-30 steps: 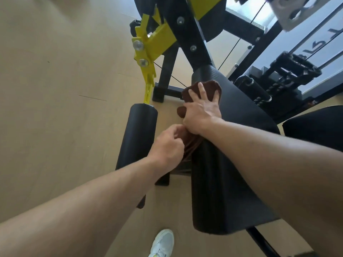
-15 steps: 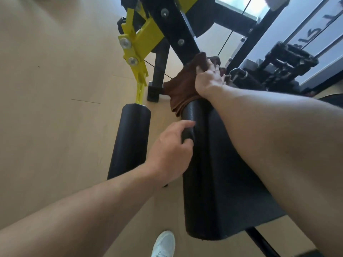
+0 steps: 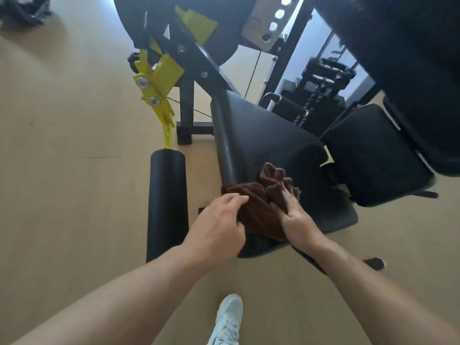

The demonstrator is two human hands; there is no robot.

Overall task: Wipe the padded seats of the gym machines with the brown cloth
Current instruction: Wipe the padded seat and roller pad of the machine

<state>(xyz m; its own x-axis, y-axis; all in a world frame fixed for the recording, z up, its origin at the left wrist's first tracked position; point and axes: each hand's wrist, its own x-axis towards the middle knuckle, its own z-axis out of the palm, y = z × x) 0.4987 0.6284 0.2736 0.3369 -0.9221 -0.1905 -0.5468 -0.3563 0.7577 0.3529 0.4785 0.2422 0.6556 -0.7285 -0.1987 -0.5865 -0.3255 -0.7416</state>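
Pressing brown cloth (image 3: 258, 202) onto padded seat (image 3: 261, 130) with right hand (image 3: 296, 220), left hand (image 3: 216, 230) gripping.

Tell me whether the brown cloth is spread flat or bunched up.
Bunched up: the brown cloth sits in raised, crumpled folds on the padded seat, under the flat fingers of the right hand.

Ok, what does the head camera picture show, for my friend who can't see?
A person's two hands hold a crumpled brown cloth on the near end of a black padded seat: the left hand grips its edge, the right hand presses flat on it. A black foam roller lies alongside on the left, a white shoe below.
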